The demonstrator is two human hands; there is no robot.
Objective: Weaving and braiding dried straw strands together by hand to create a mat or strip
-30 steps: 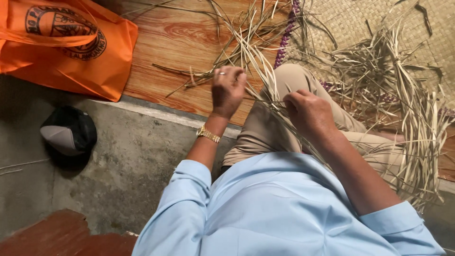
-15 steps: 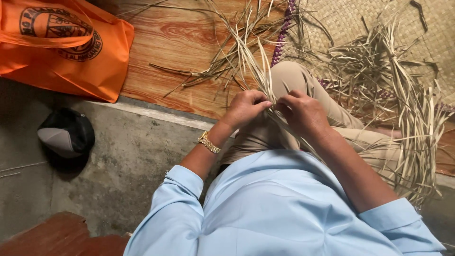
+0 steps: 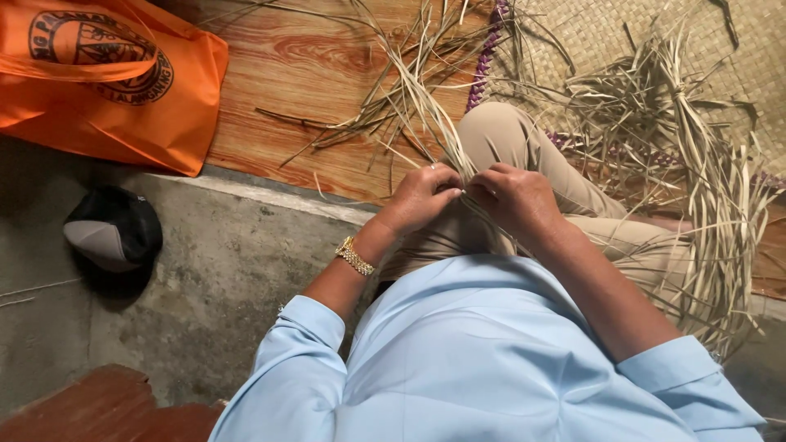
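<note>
Over my bent knee, my left hand [image 3: 426, 196] and my right hand [image 3: 514, 196] meet, fingertips pinched together on thin dried straw strips [image 3: 409, 94] that fan up and away across the wooden floor. A gold bracelet [image 3: 354, 256] sits on my left wrist. A light blue shirt and tan trousers [image 3: 499, 135] fill the lower middle. To the right, a large tangled bundle of dried strips [image 3: 696, 164] lies partly over my other leg.
An orange cloth bag [image 3: 106, 78] lies at the top left on the wood floor [image 3: 286, 74]. A black and grey cap [image 3: 110, 233] rests on the concrete step [image 3: 229, 270]. A woven mat with a purple edge [image 3: 589, 33] covers the top right.
My left hand has come down from the loose strips and closed in against my right hand. Both hands now pinch the strips together above my knee.
</note>
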